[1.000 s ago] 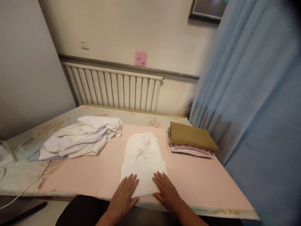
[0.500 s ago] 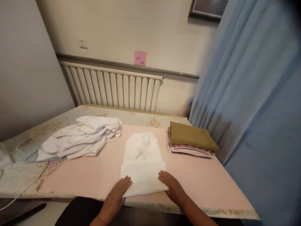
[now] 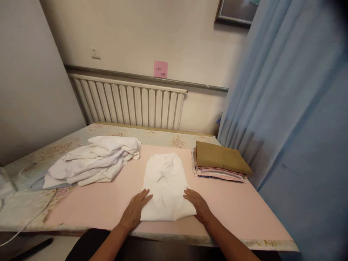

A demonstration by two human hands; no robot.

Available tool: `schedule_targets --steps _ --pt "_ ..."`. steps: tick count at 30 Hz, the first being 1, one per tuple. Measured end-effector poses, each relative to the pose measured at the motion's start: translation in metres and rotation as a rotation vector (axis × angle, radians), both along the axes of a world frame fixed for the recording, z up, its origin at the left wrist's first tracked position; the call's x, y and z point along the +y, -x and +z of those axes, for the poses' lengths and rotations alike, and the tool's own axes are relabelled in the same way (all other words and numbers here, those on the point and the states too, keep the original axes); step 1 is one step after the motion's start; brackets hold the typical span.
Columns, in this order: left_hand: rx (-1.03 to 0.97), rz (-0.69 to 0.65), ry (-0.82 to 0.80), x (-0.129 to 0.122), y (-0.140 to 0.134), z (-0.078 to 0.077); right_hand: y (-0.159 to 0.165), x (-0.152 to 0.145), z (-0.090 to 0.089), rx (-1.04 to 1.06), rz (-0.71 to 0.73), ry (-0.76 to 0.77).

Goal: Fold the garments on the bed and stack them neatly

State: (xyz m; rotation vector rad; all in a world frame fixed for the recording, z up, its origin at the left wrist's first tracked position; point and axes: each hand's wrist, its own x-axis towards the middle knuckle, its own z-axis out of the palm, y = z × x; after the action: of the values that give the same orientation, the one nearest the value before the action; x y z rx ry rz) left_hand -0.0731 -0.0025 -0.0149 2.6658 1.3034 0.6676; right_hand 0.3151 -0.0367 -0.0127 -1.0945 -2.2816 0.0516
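A folded white garment (image 3: 164,203) lies in the middle of the pink cloth, its narrower, rounded end pointing away from me. A thin tie or cord shows on its upper part; I cannot tell which kind of garment it is. My left hand (image 3: 135,209) holds the near left side, fingers lying over the edge and thumb hidden. At the opposite side, my right hand (image 3: 198,206) has its fingers on top of the fabric near the front right corner, with the thumb out of sight. Soft creases run across the near half between both hands.
Loose white clothes (image 3: 95,159) are heaped on the left. On the right is a stack of folded fabrics (image 3: 221,157), mustard-coloured on top, beside a blue curtain (image 3: 272,108). A pink cloth (image 3: 103,204) covers the floral bedding. A radiator (image 3: 130,99) stands behind.
Both hands have moved slightly away from me along the garment's sides. The straight fold line across its middle is gone, and its near edge lies slightly farther from me.
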Motion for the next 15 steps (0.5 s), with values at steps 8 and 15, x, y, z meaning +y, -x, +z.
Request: schedule_targets --steps 8,15 --pt "-0.191 -0.142 0.020 -0.042 0.017 -0.001 0.001 -0.048 0.026 0.218 0.009 0.096" --pt "-0.498 0.121 0.276 -0.082 -0.002 0.022 0.024 -0.092 0.046 0.528 -0.209 0.334"
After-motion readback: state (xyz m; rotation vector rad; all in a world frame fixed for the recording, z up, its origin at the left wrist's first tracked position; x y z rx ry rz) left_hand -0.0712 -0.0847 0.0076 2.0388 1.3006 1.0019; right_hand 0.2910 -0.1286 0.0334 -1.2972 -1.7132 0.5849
